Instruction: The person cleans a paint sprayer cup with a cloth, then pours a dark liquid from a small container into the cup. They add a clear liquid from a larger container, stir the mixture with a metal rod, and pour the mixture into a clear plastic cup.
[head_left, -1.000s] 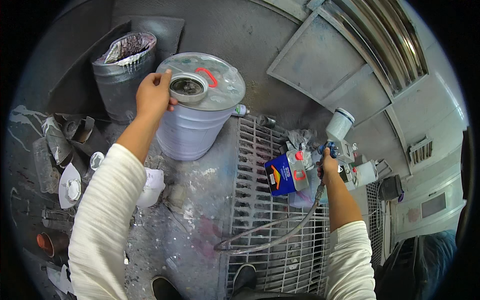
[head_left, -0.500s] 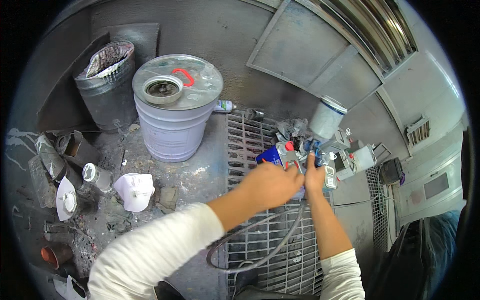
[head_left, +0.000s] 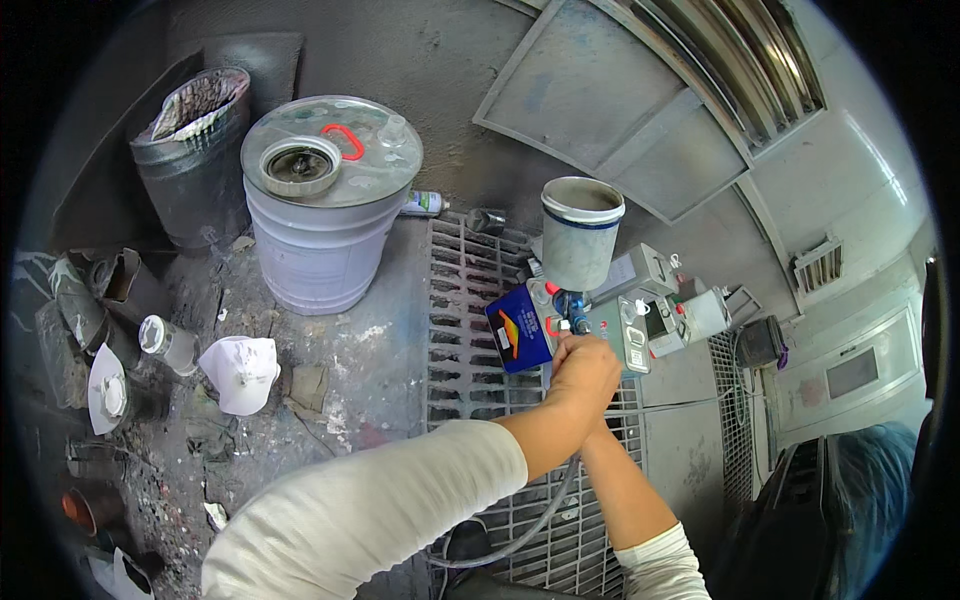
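Observation:
A blue spray gun [head_left: 573,306] with a large white paint cup [head_left: 580,240] on top stands upright in front of me. The cup is open and has a dark blue band below its rim. My left hand [head_left: 585,374] is closed at the back end of the gun, its fingertips partly hidden. Behind and below it, my right hand [head_left: 597,428] is mostly covered by the left one; its wrist lines up with the gun's handle. A grey air hose [head_left: 560,500] runs down from under the hands. A blue can [head_left: 520,328] is beside the gun.
Metal floor grating [head_left: 460,380] lies below, with several solvent cans [head_left: 632,335] behind the hands. A large white drum [head_left: 325,245] and a dark bin [head_left: 195,190] stand to the left. Used paper strainers [head_left: 240,372] and cups litter the stained floor. A black bag-like shape [head_left: 830,510] is at right.
The paint cup has swung from leaning right to upright. My left hand has moved right, over my right hand, at the gun's back end. The view has shifted slightly.

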